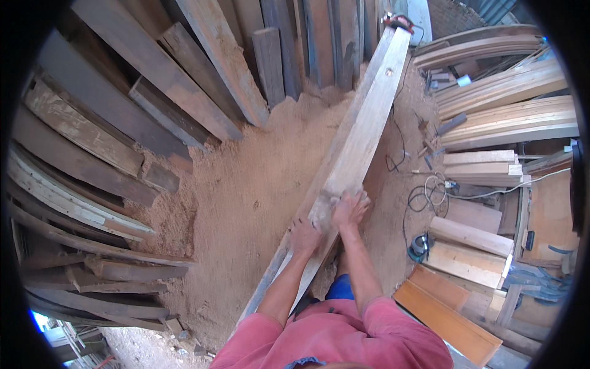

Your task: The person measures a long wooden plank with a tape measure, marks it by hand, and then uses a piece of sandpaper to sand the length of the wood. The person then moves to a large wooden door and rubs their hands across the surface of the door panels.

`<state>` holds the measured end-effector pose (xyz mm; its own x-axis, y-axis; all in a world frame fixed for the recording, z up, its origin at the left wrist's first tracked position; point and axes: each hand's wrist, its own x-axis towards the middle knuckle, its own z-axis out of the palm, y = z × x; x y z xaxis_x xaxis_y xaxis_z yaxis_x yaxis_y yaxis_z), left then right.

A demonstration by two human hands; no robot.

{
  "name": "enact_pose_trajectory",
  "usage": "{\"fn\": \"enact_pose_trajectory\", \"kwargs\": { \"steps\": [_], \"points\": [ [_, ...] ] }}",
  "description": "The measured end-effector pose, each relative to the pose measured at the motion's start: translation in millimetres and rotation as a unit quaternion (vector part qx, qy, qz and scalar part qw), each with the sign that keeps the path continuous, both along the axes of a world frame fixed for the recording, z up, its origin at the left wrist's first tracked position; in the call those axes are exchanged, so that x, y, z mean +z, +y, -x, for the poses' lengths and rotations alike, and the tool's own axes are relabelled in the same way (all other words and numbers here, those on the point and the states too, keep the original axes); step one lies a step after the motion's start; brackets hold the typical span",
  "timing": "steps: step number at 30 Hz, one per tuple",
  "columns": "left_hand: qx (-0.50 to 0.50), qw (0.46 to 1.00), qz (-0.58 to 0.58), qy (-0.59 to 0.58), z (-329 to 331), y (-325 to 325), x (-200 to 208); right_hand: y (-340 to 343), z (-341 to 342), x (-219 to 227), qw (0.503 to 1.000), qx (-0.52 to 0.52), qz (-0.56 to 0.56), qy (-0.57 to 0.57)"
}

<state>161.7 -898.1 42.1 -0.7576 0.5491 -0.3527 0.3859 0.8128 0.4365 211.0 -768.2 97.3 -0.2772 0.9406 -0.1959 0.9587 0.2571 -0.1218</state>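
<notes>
A long, pale wooden beam [375, 117] slants from the far right down to my body. Both hands are at its near part, fingers bent. My left hand [304, 237] is closed at the beam's left side. Farther along, my right hand [350, 208] is closed near the right edge. Between them lies a blurred, greyish-white lump [321, 212], touching or very close to the fingers. What it is, I cannot make out. At the beam's far end sits a red and dark power tool [398, 23] with a cord.
Dark planks [110, 92] lean and lie along the left and far sides. Sawdust [252, 178] covers the ground. To the right are stacked pale boards [498, 117], a coiled cord [433, 190], a teal and black power tool [420, 246] and an orange-brown panel [448, 320].
</notes>
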Motion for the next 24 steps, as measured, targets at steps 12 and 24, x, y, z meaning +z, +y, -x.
{"fn": "enact_pose_trajectory", "kwargs": {
  "steps": [12, 24],
  "points": [
    [-0.015, 1.0, -0.022, 0.001, 2.9, 10.2, 7.3, 50.9, 4.6, -22.7, 0.996, 0.014, -0.089, 0.025],
    [-0.002, 1.0, -0.011, -0.016, 2.7, 11.1, 5.6, 194.8, 39.7, -18.1, 0.994, -0.019, -0.086, -0.068]
  ]
}}
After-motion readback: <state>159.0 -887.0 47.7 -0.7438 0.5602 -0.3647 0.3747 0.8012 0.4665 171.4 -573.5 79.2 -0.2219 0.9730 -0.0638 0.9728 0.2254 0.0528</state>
